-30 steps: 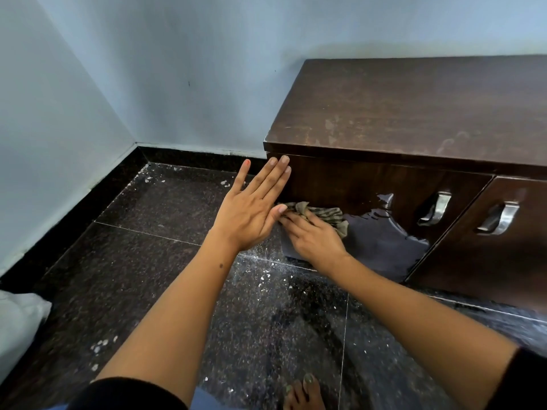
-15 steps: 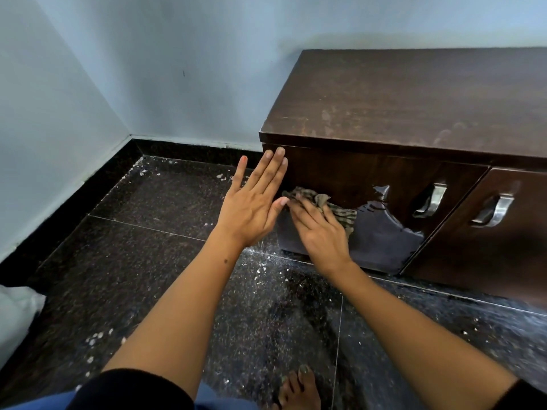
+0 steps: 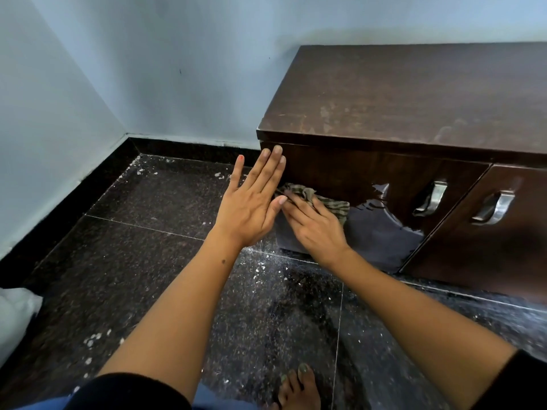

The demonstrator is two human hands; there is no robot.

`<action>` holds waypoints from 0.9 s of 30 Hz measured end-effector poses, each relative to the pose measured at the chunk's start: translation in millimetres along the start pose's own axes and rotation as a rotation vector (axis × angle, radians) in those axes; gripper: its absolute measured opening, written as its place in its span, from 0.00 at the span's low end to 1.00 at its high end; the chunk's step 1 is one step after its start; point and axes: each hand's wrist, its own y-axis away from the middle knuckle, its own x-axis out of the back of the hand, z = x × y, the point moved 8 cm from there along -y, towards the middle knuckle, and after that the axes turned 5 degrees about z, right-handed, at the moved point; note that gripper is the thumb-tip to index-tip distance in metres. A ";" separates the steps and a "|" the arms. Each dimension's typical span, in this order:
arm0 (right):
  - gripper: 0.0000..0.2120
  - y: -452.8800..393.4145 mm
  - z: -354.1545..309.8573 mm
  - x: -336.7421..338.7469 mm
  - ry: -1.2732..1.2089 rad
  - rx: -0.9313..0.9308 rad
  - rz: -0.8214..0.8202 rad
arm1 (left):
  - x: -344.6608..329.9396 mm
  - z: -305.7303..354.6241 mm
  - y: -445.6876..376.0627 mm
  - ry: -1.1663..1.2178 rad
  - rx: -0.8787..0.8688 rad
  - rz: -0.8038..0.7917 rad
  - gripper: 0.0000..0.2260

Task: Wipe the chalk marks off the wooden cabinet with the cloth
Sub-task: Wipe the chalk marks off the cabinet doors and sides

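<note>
Right hand (image 3: 318,224) presses the checked cloth (image 3: 321,199) a bit farther left on the cabinet door (image 3: 355,184) than a second ago, left hand (image 3: 251,202) stays flat-fingered at the corner, wiping ongoing.

No readable text, labels, brands or numbers anywhere: not on the wooden cabinet (image 3: 414,93), the cloth (image 3: 322,199) or the wall (image 3: 177,54).

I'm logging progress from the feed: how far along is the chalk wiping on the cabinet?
Midway. In hand: the right hand presses the cloth on the cabinet front's left end, the left hand flat at the corner. Done: that door looks wet and glossy. Left: pale smudges on the top.
</note>
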 end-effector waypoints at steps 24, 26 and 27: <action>0.20 16.5 20.5 10.2 0.206 -0.028 0.006 | -4.1 1.4 -0.4 -0.031 0.027 0.006 0.27; 0.20 11.3 20.2 16.2 0.164 -0.053 0.084 | -3.7 1.0 -0.1 -0.032 0.014 0.002 0.27; 0.19 5.2 14.9 15.2 0.165 -0.019 0.088 | -3.2 1.2 0.2 -0.031 0.014 0.001 0.27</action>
